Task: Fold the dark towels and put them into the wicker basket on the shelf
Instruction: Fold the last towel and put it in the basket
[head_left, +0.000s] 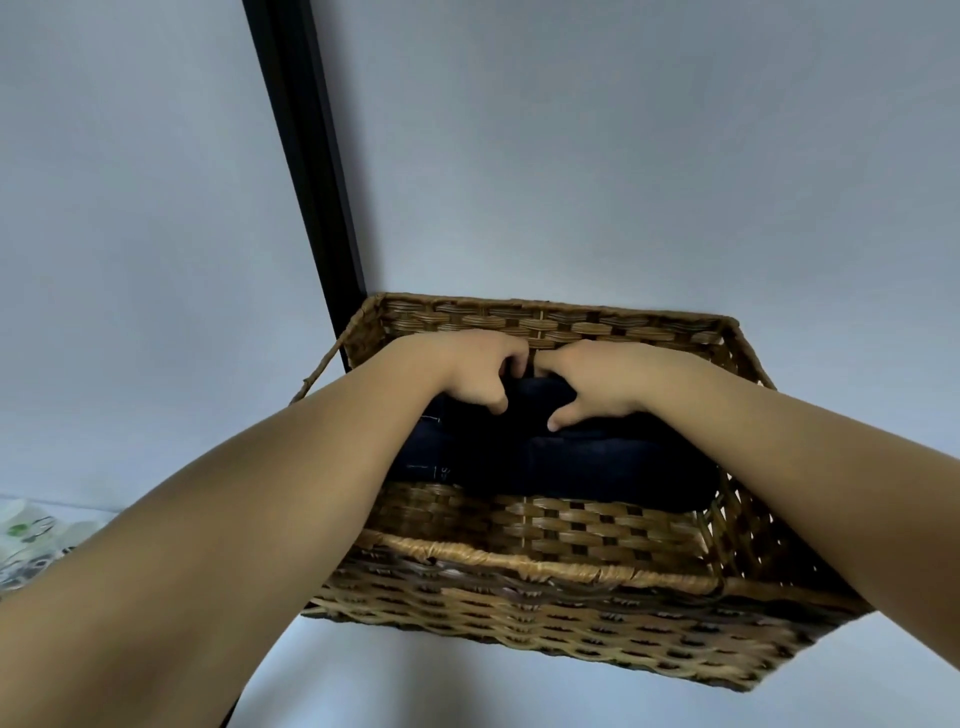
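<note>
A brown wicker basket stands in front of me against a pale wall. Dark navy folded towels lie inside it, filling most of the floor. Both arms reach in over the near rim. My left hand and my right hand sit side by side at the far end of the basket. Each grips the back edge of the top towel, fingers curled behind it and thumb in front. The fingertips are hidden between the towel and the far basket wall.
A black vertical post runs up the wall behind the basket's left corner. A thin handle loop sticks out from the basket's left side. Patterned white fabric shows at the lower left edge.
</note>
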